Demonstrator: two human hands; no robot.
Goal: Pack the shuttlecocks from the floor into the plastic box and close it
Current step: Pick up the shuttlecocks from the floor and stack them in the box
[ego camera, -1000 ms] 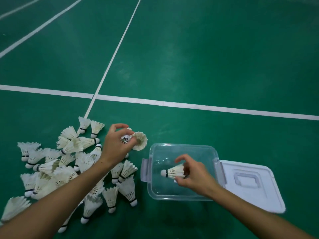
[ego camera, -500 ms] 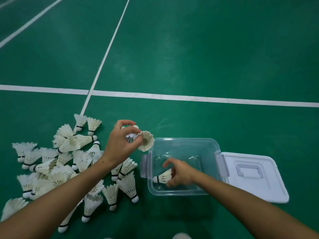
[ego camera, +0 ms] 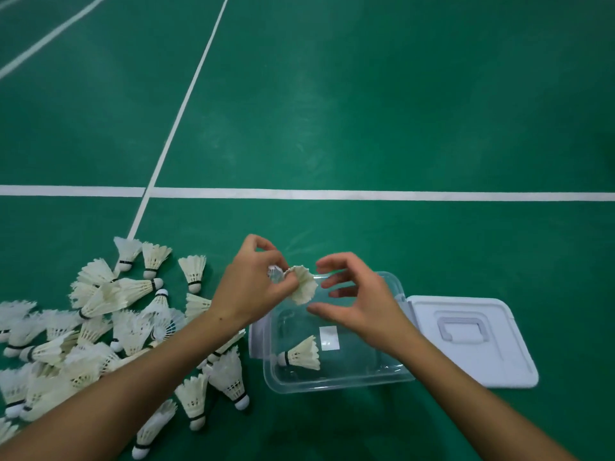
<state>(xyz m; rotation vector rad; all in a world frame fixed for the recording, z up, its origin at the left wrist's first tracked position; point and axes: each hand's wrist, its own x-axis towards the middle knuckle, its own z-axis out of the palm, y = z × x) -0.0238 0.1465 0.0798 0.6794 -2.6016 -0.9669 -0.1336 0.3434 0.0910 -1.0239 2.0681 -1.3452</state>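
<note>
Two bare forearms enter from the bottom edge, one on each side of the clear plastic box (ego camera: pixel 336 382). No sleeve shows on either arm up to the edge of the view. The left hand (ego camera: pixel 248 289), on the box's left side, wears no glove, ring, watch or wristband. The right hand (ego camera: pixel 361 302), over the box, is likewise bare, its wrist unadorned. The fingers (ego camera: pixel 336 261) are slim, and the nails that show look short and unpainted. No marks or tattoos can be made out on either arm.

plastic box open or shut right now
Open: the plastic box has no cover, its lid lies flat on the floor beside it.
</note>
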